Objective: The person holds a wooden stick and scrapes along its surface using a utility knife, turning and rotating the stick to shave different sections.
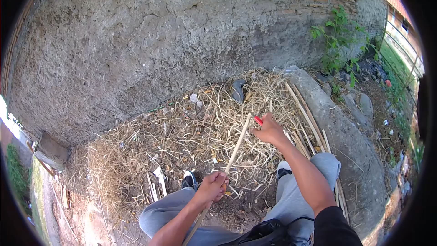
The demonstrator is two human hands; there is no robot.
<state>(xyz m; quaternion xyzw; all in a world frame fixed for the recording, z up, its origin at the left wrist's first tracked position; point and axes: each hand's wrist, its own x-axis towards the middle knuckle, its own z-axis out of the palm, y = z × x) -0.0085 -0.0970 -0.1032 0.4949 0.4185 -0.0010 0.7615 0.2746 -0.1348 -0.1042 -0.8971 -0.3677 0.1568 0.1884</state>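
My left hand (211, 188) is closed around a long, pale wooden or bamboo strip (238, 148). The strip slants up and to the right from my lap, its lower part passing under my left forearm. Close to its top end, my right hand (269, 130) is wrapped around a small red tool (258, 120). The red end sticks out toward the strip; the rest is hidden in my fingers, so its exact kind does not show. Whether it touches the strip I cannot tell. Below both hands lie curly pale shavings (246, 105).
More pale strips (309, 120) lie to my right, along a concrete ledge (341, 141). A rough wall (182, 32) rises ahead. A dark grey object (238, 90) rests among the shavings near it. Short pale pieces (160, 182) lie by my left shoe (189, 180). A green plant (339, 41) grows at the right.
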